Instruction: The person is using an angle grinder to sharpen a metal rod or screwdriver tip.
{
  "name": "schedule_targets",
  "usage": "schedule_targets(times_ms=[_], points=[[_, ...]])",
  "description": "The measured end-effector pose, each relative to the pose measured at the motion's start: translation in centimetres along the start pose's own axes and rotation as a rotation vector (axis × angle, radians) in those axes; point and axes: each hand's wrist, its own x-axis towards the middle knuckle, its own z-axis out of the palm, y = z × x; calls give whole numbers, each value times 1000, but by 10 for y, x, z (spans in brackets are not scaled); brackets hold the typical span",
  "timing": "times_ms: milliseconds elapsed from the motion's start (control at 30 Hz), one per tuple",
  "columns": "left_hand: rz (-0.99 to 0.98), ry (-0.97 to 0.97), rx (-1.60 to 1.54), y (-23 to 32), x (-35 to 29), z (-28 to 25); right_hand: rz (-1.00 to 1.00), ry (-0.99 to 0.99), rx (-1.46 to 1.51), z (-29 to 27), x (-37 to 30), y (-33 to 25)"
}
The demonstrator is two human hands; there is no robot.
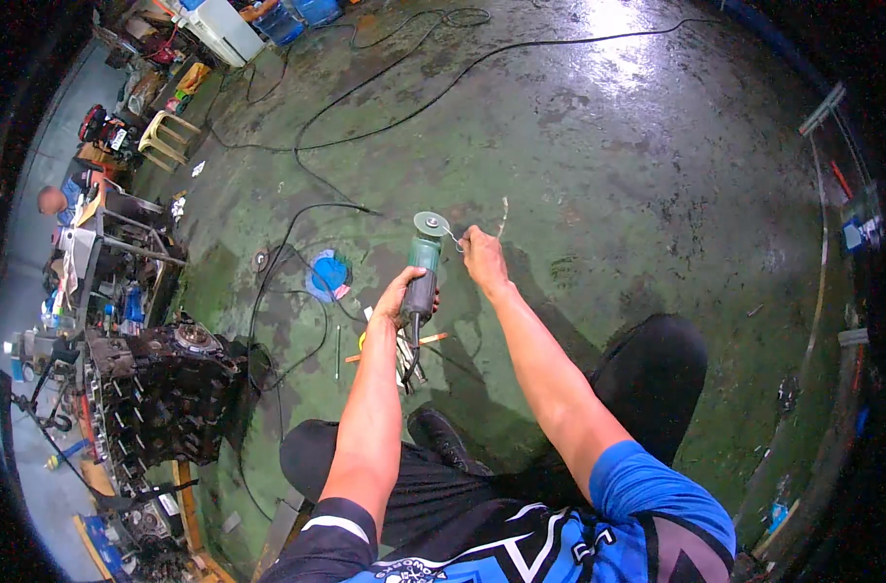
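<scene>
My left hand point(400, 295) is wrapped round the dark lower body of a green angle grinder point(424, 260), held over the floor. A pale round disc point(429, 224) sits at the grinder's far end. Close to the disc's right side, the fingers of my right hand point(484, 257) are pinched on a thin pale strand point(504, 216). One part of the strand reaches toward the disc and another sticks up beyond the hand. Whether it touches the disc I cannot tell. The grinder's black cord point(413, 361) hangs down toward my lap.
A greasy engine block point(166, 389) stands at left, beside a cluttered workbench point(93, 248) with a person near it. Long black cables point(312, 146) snake across the green floor point(598, 175). Left of my hands lie a blue round item point(328, 276) and a thin rod point(338, 352).
</scene>
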Motion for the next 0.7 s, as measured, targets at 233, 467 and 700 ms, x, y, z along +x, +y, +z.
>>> schedule_targets(times_ms=[233,467,700], points=[[22,16,9,-1,-3,5,2,-17,-24,1,-4,4],[5,21,13,1,-6,7,-14,-13,-23,-1,-6,3],[-6,-3,-35,0,-4,8,9,-33,-20,-4,-5,3]])
